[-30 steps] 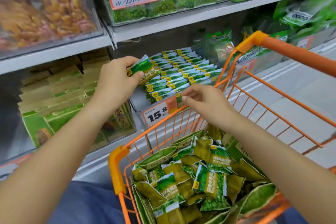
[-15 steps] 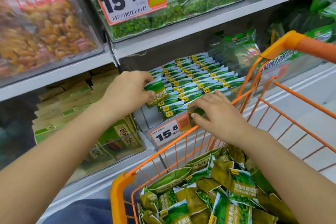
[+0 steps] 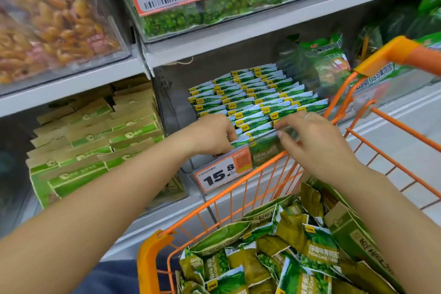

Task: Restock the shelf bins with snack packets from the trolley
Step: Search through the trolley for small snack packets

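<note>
Green snack packets (image 3: 262, 93) stand in tidy rows inside a clear shelf bin (image 3: 265, 150) on the lower shelf. My left hand (image 3: 212, 133) reaches into the bin's front left corner, and its curled fingers grip one green packet (image 3: 239, 143) down in the front row. My right hand (image 3: 312, 143) is at the bin's front right. Its thumb sits outside the clear front wall and its fingers lie over the rim, pinching it. Below my arms the orange wire trolley (image 3: 226, 190) holds a loose heap of several green packets (image 3: 310, 248).
A 15.8 price tag (image 3: 222, 173) hangs on the bin's front. Brown and green cartons (image 3: 95, 131) fill the bin to the left. Upper shelf bins hold green peas (image 3: 238, 0) and orange snacks (image 3: 47, 21). The trolley's orange handle (image 3: 410, 52) crosses at the right.
My left hand has carried the packet from above the bin down into its front row. My right hand has moved to the bin's front rim. The view has moved closer to the shelf.
</note>
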### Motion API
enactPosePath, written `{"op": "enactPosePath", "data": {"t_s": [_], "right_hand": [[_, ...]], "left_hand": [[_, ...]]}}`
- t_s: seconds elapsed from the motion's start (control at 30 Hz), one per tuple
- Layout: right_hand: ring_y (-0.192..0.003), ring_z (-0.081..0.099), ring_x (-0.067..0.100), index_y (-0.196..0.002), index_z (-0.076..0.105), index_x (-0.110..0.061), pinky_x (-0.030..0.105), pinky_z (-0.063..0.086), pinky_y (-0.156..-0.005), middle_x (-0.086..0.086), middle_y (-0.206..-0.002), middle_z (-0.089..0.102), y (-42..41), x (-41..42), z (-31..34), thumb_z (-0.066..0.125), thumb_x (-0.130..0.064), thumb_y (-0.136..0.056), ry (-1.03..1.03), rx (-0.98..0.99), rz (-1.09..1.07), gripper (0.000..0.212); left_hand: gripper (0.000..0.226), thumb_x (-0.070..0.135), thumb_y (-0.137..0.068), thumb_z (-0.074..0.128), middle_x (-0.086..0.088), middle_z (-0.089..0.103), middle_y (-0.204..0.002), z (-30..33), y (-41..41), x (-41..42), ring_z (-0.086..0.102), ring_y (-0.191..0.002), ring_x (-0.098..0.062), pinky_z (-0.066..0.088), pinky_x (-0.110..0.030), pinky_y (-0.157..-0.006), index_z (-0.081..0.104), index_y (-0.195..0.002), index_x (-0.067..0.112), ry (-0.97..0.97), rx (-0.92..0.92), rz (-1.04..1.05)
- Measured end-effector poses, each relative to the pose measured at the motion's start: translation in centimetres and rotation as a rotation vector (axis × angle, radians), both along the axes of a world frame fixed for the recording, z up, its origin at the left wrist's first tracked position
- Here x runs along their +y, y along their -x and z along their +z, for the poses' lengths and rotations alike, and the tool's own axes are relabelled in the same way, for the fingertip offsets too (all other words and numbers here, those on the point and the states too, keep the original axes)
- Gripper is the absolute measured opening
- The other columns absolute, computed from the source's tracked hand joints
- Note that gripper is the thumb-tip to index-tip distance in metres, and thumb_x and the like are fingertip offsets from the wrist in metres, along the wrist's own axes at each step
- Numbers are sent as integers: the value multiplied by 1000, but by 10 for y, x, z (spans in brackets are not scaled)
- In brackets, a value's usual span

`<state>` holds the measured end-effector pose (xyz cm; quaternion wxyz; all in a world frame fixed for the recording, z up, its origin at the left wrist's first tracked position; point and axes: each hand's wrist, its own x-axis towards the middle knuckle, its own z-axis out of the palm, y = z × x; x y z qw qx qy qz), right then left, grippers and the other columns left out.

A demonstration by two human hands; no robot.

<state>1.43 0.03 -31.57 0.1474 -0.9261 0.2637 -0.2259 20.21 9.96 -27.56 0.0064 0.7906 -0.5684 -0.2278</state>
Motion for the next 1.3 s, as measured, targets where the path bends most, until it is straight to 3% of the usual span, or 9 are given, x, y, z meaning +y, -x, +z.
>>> {"op": "enactPosePath", "data": {"t_s": [0.13, 0.23, 0.37, 0.5, 0.63, 0.77, 0.9, 1.03, 1.3], "right_hand": [[-96, 55, 25, -111, 66, -17, 30, 34, -77, 4, -95, 64, 0, 0, 1, 56, -22, -93, 11, 12, -1, 21], [-95, 53, 24, -114, 65, -18, 28, 30, -75, 3, -92, 62, 0, 2, 2, 54, -23, -94, 17, 16, 4, 23], [-97, 51, 21, -118, 62, -20, 25, 26, -73, 2, -95, 60, 2, 2, 4, 51, -26, -96, 18, 40, -1, 25], [-108, 50, 23, -118, 62, -18, 26, 30, -76, 3, -110, 61, 1, 7, 9, 52, -25, -96, 18, 37, 15, 25], [-90, 61, 15, -94, 69, -20, 30, 44, -72, -5, -89, 68, 13, 21, 39, 57, -30, -94, -166, -83, 69, 15], [-72, 64, 11, -74, 71, -20, 28, 47, -66, -6, -70, 68, 32, 32, 48, 63, -24, -86, -224, 499, 207, 15], [-106, 58, 20, -117, 65, -18, 27, 44, -71, 3, -111, 66, 47, 55, 9, 65, -23, -86, -118, 1032, 303, 32], [-129, 45, 24, -145, 37, -32, 35, 46, -92, 0, -142, 46, 55, 79, -38, 70, -27, -85, -163, 1166, 474, 68], [-69, 59, 6, -86, 60, -21, 23, 41, -61, -3, -80, 63, 49, 75, -33, 75, -21, -81, -608, 885, 452, 16]], "left_hand": [[27, 2, -92, 53, -9, 37, -66, 0, -11, 5, 33, -61, -18, 37, -30, -57, 47, -66, 8, -118, 222, 24], [19, 6, -93, 56, 2, 71, -85, -5, -11, 3, 63, -77, -20, 58, -33, -77, 75, -93, 10, -129, 265, 82], [34, 1, -93, 50, 22, 67, -78, -6, -3, -3, 57, -63, -3, 51, -20, -61, 76, -102, 21, -175, 218, 97], [30, 3, -93, 53, 4, 74, -99, -5, 2, -3, 62, -77, -12, 54, -24, -68, 76, -104, 19, -169, 222, 147], [19, 27, -93, 61, 1, 73, -102, 10, 9, 20, 67, -91, -12, 56, -32, -82, 74, -104, 18, 226, 195, 242], [17, 32, -89, 54, 17, 72, -77, 17, 54, 74, 68, -77, -5, 54, -32, -78, 70, -94, 33, 774, 141, 184], [21, 40, -90, 49, 21, 69, -77, -19, 98, 102, 61, -72, 3, 49, -26, -66, 69, -95, 37, 467, 229, 14], [25, 30, -99, 45, 13, 71, -96, -57, 92, 104, 62, -84, -6, 43, -24, -65, 65, -112, 34, 234, 18, -95], [25, 31, -100, 44, 5, 70, -93, -68, 85, 106, 60, -81, -13, 37, -25, -61, 67, -108, 25, 277, 29, -116]]}}
